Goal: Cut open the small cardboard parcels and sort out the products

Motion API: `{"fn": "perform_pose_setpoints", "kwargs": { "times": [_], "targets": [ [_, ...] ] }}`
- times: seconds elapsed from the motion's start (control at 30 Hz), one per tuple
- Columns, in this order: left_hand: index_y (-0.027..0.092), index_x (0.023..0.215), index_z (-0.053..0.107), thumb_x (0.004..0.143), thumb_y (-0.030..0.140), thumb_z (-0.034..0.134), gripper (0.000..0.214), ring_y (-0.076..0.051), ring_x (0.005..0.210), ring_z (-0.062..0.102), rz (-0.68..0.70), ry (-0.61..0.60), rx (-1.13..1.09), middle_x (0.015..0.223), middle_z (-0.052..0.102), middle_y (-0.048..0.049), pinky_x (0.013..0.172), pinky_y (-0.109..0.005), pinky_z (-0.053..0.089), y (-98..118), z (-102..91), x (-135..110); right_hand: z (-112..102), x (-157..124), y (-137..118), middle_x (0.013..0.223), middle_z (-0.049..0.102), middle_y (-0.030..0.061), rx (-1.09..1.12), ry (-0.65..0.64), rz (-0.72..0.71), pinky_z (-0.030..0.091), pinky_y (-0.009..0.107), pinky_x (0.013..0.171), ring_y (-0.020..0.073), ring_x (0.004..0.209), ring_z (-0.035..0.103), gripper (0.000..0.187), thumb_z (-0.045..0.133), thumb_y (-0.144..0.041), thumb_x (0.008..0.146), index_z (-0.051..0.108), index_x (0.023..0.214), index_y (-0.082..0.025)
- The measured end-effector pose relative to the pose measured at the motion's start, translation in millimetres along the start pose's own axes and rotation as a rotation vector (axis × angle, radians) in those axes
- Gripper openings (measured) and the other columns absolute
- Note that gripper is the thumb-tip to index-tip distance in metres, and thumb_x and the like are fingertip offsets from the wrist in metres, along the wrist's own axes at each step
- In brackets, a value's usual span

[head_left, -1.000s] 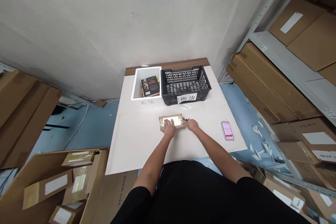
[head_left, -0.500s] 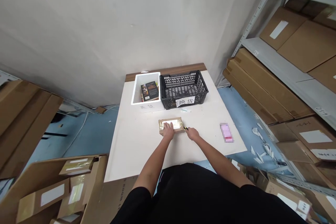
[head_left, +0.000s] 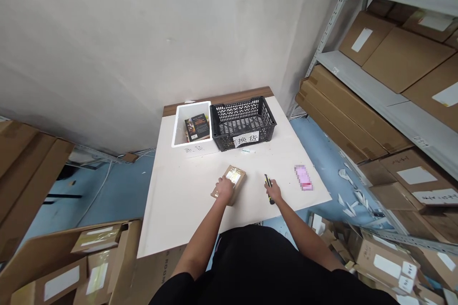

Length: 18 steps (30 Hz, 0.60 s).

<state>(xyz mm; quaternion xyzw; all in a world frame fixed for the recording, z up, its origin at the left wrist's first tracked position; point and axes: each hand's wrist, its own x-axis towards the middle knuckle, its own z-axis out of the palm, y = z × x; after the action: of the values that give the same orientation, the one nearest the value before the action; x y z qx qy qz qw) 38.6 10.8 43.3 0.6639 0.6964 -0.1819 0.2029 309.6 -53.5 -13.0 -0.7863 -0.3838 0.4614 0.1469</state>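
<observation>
A small taped cardboard box (head_left: pixel 237 186) with a white label lies at an angle on the white table (head_left: pixel 179 200). My left hand (head_left: pixel 224 188) grips its left side, the fingers over the top edge. To the right of the box, my right hand (head_left: pixel 274 191) holds a yellow-and-black box cutter (head_left: pixel 269 194), its front end pointing away from me. The cutter and the box are apart. Whether the blade is out is too small to tell.
At the table's back stand a white foam bin (head_left: pixel 174 136) with books and a black plastic crate (head_left: pixel 243 140) with a paper sign. A blurred pink item (head_left: pixel 304 177) lies at right. Shelves (head_left: pixel 375 81) of cartons rise on the right; a large carton (head_left: pixel 132 248) of parcels stands lower left.
The box has turned from lying crosswise to pointing towards me at a slant. My right hand has drawn the box cutter away from the box, to the right and nearer me.
</observation>
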Motion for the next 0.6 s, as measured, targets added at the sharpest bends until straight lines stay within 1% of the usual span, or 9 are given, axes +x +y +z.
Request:
{"fn": "perform_pose_setpoints", "kwargs": {
  "times": [0.1,0.17,0.2,0.3,0.37,0.43,0.47,0.53,0.6],
  "targets": [
    [0.024,0.152,0.048,0.097,0.045,0.057,0.06,-0.035,0.137,0.052,-0.021,0.107,-0.086,0.153,0.054,-0.0184,0.101,-0.047,0.051,-6,6.2,-8,-29,13,-15,0.124,0.071,0.0157,-0.096,0.118,0.0,0.053,0.032,0.088,0.0285,0.117,0.069,0.065,0.064,-0.037,0.094,0.04,0.151,-0.018],
    [0.031,0.161,0.032,0.094,0.052,0.06,0.076,-0.037,0.142,0.046,-0.075,0.116,-0.141,0.162,0.044,-0.0164,0.103,-0.05,0.05,-9,13.2,-11,-35,18,-26,0.144,0.058,0.0259,-0.135,0.174,0.01,0.05,0.037,0.096,0.0342,0.132,0.059,0.074,0.063,-0.032,0.094,0.033,0.159,-0.013],
    [0.033,0.164,0.025,0.093,0.057,0.061,0.084,-0.039,0.145,0.042,-0.109,0.093,-0.167,0.166,0.039,-0.0162,0.103,-0.053,0.049,-9,16.3,-12,-32,18,-31,0.149,0.054,0.0278,-0.137,0.173,-0.005,0.049,0.038,0.099,0.0346,0.135,0.057,0.074,0.06,-0.031,0.095,0.031,0.16,-0.011],
    [0.035,0.167,0.008,0.083,0.071,0.067,0.109,-0.042,0.15,0.035,-0.177,0.005,-0.274,0.171,0.031,-0.0169,0.104,-0.056,0.048,-14,21.1,-11,4,9,-50,0.144,0.061,0.0199,-0.107,0.067,-0.105,0.047,0.032,0.104,0.0284,0.13,0.062,0.068,0.058,-0.037,0.1,0.036,0.161,-0.015],
    [0.034,0.168,0.007,0.078,0.074,0.07,0.116,-0.041,0.149,0.038,-0.196,-0.031,-0.341,0.168,0.036,-0.0169,0.107,-0.054,0.046,-17,20.2,-9,40,1,-65,0.136,0.068,0.0146,-0.069,-0.043,-0.143,0.049,0.031,0.102,0.0262,0.122,0.068,0.079,0.064,-0.051,0.096,0.035,0.163,-0.02],
    [0.035,0.167,0.011,0.076,0.072,0.073,0.116,-0.04,0.145,0.044,-0.219,-0.054,-0.391,0.164,0.043,-0.0165,0.108,-0.052,0.045,-19,18.6,-8,74,-6,-82,0.138,0.067,0.015,0.044,-0.192,-0.091,0.053,0.035,0.099,0.0277,0.119,0.069,0.095,0.066,-0.058,0.093,0.021,0.168,-0.022],
    [0.035,0.166,0.014,0.077,0.072,0.073,0.113,-0.039,0.143,0.047,-0.228,-0.058,-0.412,0.161,0.046,-0.0164,0.108,-0.051,0.044,-20,18.3,-9,87,-7,-89,0.138,0.067,0.0146,0.089,-0.213,-0.062,0.054,0.037,0.098,0.0279,0.119,0.069,0.099,0.066,-0.06,0.092,0.016,0.169,-0.022],
    [0.035,0.162,0.022,0.079,0.071,0.071,0.103,-0.038,0.14,0.05,-0.237,-0.044,-0.455,0.157,0.051,-0.0158,0.106,-0.05,0.044,-20,19.9,-11,104,-5,-100,0.139,0.066,0.0136,0.157,-0.213,-0.025,0.055,0.039,0.097,0.0275,0.119,0.068,0.101,0.066,-0.058,0.091,0.013,0.169,-0.023],
    [0.034,0.156,0.032,0.081,0.071,0.069,0.091,-0.037,0.137,0.053,-0.246,-0.025,-0.495,0.154,0.054,-0.0147,0.105,-0.048,0.045,-21,23.9,-13,111,0,-104,0.139,0.066,0.012,0.174,-0.184,-0.027,0.054,0.038,0.099,0.0263,0.119,0.068,0.095,0.067,-0.052,0.091,0.018,0.167,-0.023]
  ]
}}
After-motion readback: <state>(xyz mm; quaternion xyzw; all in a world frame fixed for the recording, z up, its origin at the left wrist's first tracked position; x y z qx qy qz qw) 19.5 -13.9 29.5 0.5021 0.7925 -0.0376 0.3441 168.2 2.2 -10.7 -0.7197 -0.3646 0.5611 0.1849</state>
